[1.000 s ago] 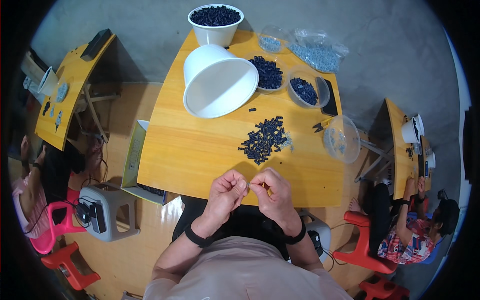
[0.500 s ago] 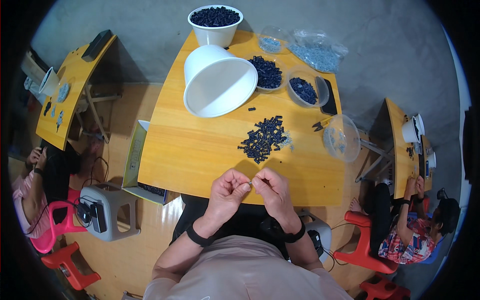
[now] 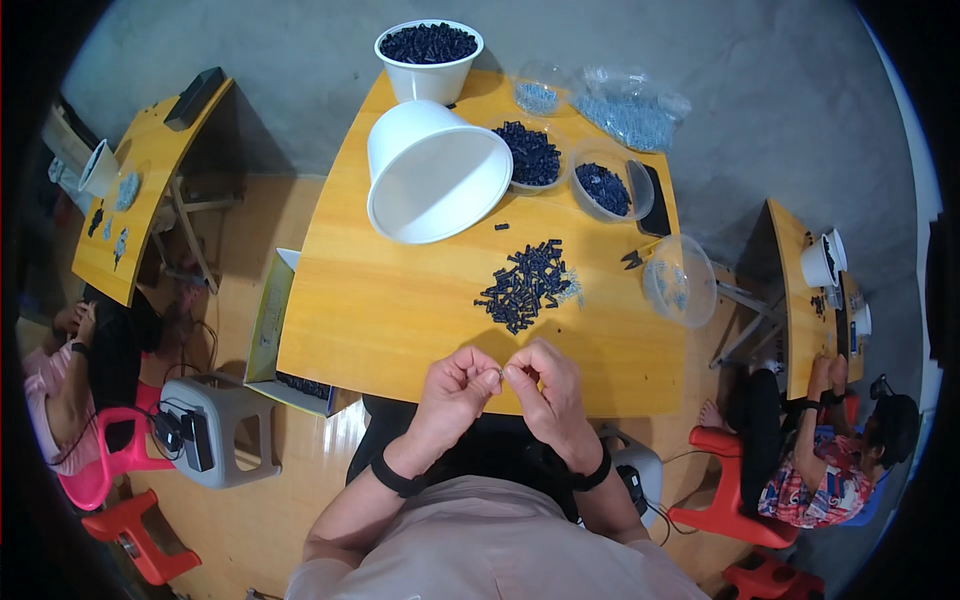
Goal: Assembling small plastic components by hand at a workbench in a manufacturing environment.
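My left hand point(image 3: 462, 392) and my right hand point(image 3: 546, 388) meet over the table's front edge, thumbs and forefingers pinched tip to tip. A tiny piece shows between them, too small and covered to name. Just beyond lies a loose pile of small black cylindrical parts point(image 3: 518, 290). Thin silvery pins point(image 3: 571, 287) are scattered against the pile's right side. One black part point(image 3: 502, 227) lies apart, behind the pile. To the right, a clear round tub point(image 3: 704, 282) holds a few pins, with yellow-handled snips point(image 3: 640, 253) beside it.
A white bucket point(image 3: 388, 205) lies tipped, its mouth toward me. Behind it, another white bucket point(image 3: 425, 82) is full of black parts. Clear tubs point(image 3: 632, 205), a bag of pins point(image 3: 630, 110) and a phone point(image 3: 655, 212) occupy the far right. People sit at side tables point(image 3: 150, 200).
The view has tilted slightly, so the table sits a little lower in the picture. My hands stay pinched together, the right fingers shifting slightly; the piece between them shows less.
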Demonstrator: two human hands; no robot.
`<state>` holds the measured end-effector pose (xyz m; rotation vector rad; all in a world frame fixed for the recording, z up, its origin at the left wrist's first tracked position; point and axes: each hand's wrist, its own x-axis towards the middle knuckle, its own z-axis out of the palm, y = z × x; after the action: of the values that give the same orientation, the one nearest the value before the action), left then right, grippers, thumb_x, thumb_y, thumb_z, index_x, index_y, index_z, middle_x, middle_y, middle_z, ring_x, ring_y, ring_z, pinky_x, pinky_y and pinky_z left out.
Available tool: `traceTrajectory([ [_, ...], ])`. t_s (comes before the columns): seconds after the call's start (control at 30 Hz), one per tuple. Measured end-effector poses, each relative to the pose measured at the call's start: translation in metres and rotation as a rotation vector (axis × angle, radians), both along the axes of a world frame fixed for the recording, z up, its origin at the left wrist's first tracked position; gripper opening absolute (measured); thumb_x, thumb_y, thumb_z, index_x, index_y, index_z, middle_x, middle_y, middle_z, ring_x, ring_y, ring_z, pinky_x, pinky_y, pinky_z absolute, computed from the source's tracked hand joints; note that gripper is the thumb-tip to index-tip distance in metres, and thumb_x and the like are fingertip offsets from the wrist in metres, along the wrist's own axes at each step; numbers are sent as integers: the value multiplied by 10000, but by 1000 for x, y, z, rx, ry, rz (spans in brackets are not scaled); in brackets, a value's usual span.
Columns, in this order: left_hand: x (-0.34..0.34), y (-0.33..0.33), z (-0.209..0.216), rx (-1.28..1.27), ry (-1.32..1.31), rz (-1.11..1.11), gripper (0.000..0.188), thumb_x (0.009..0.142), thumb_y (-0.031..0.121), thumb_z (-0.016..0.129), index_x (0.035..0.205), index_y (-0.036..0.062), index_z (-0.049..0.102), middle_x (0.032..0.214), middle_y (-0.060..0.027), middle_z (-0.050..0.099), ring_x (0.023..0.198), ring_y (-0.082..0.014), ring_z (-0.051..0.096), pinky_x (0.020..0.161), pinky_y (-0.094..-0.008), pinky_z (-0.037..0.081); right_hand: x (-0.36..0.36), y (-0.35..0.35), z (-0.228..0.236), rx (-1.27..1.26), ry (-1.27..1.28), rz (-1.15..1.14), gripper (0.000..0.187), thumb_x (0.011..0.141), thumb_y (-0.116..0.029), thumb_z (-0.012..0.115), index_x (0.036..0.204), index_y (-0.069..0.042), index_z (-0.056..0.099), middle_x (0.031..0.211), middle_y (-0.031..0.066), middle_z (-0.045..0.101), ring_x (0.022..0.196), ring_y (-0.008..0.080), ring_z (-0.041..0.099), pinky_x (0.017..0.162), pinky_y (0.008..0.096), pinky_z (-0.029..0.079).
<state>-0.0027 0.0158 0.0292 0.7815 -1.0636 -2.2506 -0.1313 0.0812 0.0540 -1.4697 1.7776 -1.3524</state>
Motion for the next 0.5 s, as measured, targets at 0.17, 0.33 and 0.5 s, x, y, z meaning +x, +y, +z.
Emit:
traceTrajectory([
  [0.17, -3, 4, -7, -229, 0, 101, 52, 879, 48, 548, 827, 47, 549, 662, 35, 555, 481, -4, 389, 429, -155, 292, 3, -2, -1, 35, 44, -35, 79, 794, -64, 560, 753, -29, 503, 686, 107, 507, 576, 250, 510, 506, 321, 391],
  [0.33, -2, 2, -5, -195, -7, 102, 44, 876, 44, 550, 833, 44, 549, 672, 25, 560, 479, -9, 388, 427, -154, 285, 2, -3, -3, 85, -111, -25, 112, 821, -93, 542, 757, -16, 493, 672, 117, 488, 582, 246, 500, 520, 321, 381],
  [0.5, 1, -1, 2, 7, -28, 10, 98, 901, 86, 516, 818, 38, 537, 667, -3, 558, 451, -20, 367, 400, -162, 257, 0, -1, -9, 107, -131, -12, 122, 833, -100, 528, 757, -13, 489, 668, 110, 481, 566, 237, 488, 514, 317, 375],
])
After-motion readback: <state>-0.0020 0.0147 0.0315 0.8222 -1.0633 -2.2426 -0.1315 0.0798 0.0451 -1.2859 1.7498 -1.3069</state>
